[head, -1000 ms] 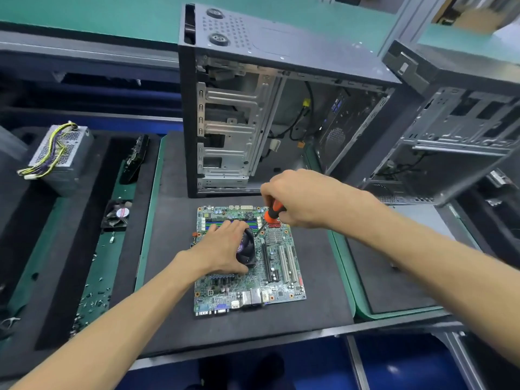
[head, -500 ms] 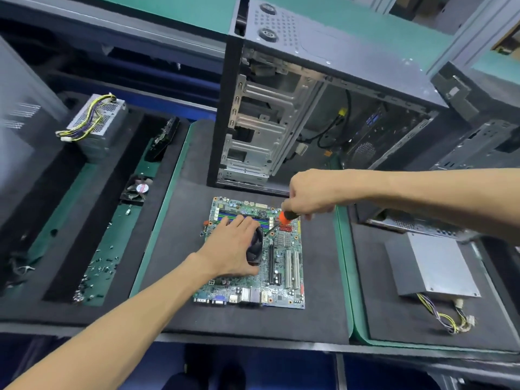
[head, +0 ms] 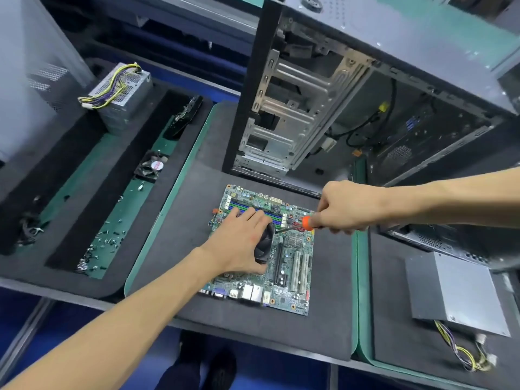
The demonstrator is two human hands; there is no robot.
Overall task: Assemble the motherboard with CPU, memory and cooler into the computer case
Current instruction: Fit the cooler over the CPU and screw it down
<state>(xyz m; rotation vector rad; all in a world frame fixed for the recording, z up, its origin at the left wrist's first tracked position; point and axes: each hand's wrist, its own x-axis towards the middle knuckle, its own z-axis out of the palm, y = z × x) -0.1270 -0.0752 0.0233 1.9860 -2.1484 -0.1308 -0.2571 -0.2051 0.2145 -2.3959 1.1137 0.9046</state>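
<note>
Meanwhile, the green rectangular motherboard (head: 261, 257) lay flat on the dark foam mat (head: 174, 220) at the centre of the frame, just below the open black-and-silver metal computer case (head: 323, 108). The left hand (head: 242, 246) rested with fingers spread over the round black cooler fan (head: 264, 243), pressing it down on the board. The right hand (head: 343, 206) clenched round the orange-handled screwdriver (head: 298, 225), its dark shaft slanting down-left to the cooler's edge. Judging from that slant, the tip could slip off a screw and gouge nearby board components; if the left palm eased, the cooler might shift and seat crookedly
</note>
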